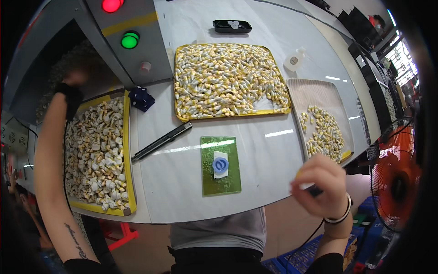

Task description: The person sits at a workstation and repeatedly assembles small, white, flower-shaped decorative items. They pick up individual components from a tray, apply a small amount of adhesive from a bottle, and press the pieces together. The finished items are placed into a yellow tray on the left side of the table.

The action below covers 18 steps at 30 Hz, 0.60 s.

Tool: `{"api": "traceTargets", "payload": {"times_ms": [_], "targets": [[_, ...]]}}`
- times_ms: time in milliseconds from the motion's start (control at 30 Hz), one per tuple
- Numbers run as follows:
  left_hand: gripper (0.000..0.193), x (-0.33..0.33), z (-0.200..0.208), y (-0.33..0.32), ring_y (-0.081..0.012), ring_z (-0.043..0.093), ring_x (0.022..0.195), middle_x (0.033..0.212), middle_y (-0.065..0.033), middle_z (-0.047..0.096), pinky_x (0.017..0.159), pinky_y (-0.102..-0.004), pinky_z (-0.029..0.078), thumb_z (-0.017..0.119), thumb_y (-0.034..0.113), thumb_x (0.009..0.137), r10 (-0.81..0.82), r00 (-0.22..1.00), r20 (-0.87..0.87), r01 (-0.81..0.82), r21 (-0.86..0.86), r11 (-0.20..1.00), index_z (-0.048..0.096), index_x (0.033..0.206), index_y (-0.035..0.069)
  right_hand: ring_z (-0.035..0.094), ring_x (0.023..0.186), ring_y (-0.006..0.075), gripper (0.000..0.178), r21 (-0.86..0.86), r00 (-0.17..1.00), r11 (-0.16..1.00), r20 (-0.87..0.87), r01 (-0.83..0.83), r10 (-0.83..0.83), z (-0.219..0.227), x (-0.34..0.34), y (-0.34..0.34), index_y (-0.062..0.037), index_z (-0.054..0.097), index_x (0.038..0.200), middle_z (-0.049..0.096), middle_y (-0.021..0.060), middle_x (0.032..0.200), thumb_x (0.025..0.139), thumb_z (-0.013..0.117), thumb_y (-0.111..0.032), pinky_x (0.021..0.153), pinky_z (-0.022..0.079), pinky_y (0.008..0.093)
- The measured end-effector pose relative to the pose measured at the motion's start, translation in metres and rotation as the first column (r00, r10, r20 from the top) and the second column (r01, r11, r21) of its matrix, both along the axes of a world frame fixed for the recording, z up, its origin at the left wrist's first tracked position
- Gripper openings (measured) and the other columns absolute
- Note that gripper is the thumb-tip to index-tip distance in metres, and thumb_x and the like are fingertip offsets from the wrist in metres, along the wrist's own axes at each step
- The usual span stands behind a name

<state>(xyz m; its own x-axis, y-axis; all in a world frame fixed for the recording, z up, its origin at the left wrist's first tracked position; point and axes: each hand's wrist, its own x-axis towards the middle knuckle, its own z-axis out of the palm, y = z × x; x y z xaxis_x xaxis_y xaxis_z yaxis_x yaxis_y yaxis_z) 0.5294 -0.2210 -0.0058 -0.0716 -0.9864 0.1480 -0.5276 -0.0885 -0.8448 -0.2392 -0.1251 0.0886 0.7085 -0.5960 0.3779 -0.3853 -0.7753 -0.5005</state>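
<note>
Right hand (321, 185): fingers curled, blurred; you cannot tell whether the grip holds anything.
Left tray (129, 169): heaped with whitish pieces (98, 160).
Green plate (232, 180): on your white tabletop (169, 189), bearing a blue disc (220, 165).
Right tray (315, 91): yellow-white pieces (326, 134), part-covered; judged unfinished.
Centre tray (237, 115): nearly covered.
Left hand (76, 78): at grey cabinet (153, 50); grip unclear.
Room: orange fan (396, 176) right.
</note>
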Motion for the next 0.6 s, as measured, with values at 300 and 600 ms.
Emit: {"api": "traceTargets", "payload": {"times_ms": [300,600], "targets": [[0.028,-0.386,0.119,0.197,-0.0083,0.053,0.07,0.086,-0.0037,0.058,0.06,-0.0233,0.042,0.063,0.024,0.084,-0.099,-0.452,-0.887,0.015,-0.119,0.993,0.057,0.098,0.0,0.056,0.083,0.0283,0.016,-0.19,0.894,0.969,-0.389,0.16,-0.224,-0.015,-0.003,-0.092,-0.0041,0.057,0.085,0.058,0.0097,0.083,0.073,0.066,-0.007,0.07,0.045,0.0377],[0.052,-0.465,0.033,0.262,-0.0182,0.053,0.052,0.067,-0.0133,0.057,0.055,-0.031,0.046,0.046,0.046,0.093,0.335,-0.875,0.348,0.396,0.119,0.91,0.055,0.086,-0.004,0.058,0.078,0.0334,0.009,-0.104,0.857,0.968,-0.45,0.229,-0.251,-0.043,0.021,-0.138,0.0014,0.059,0.079,0.061,0.0168,0.077,0.077,0.059,-0.007,0.072,0.047,0.0401]]}}
